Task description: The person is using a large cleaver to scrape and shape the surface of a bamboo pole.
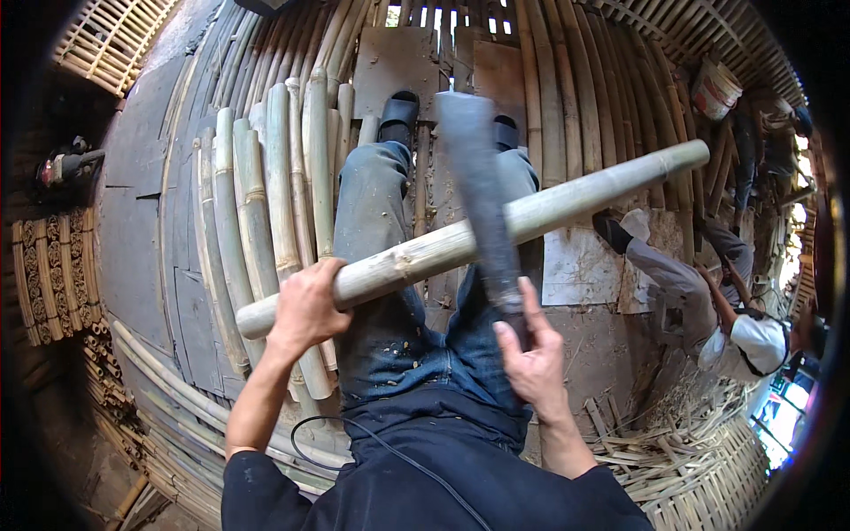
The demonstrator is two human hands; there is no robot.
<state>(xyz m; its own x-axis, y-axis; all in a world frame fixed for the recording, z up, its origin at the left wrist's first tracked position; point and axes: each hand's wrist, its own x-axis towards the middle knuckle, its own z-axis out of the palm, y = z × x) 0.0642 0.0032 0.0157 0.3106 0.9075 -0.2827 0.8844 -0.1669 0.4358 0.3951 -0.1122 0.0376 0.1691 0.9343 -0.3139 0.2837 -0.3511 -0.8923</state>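
A long pale bamboo pole (567, 202) lies slantwise across my lap, from lower left up to the right. My left hand (305, 305) grips it near its lower left end. My right hand (531, 350) holds the handle of a broad dark blade (478, 181), which points away from me and crosses over the pole near its middle. Below are my legs in blue jeans and my feet in dark sandals (398, 113). Whether the blade's edge touches the pole cannot be made out.
Several cut bamboo lengths (257, 221) lie stacked on the floor to my left. Bundles of thin sticks (49, 274) sit at far left. At right another person (699, 292) crouches among bamboo strips (673, 442). A white bucket (714, 88) stands at the upper right.
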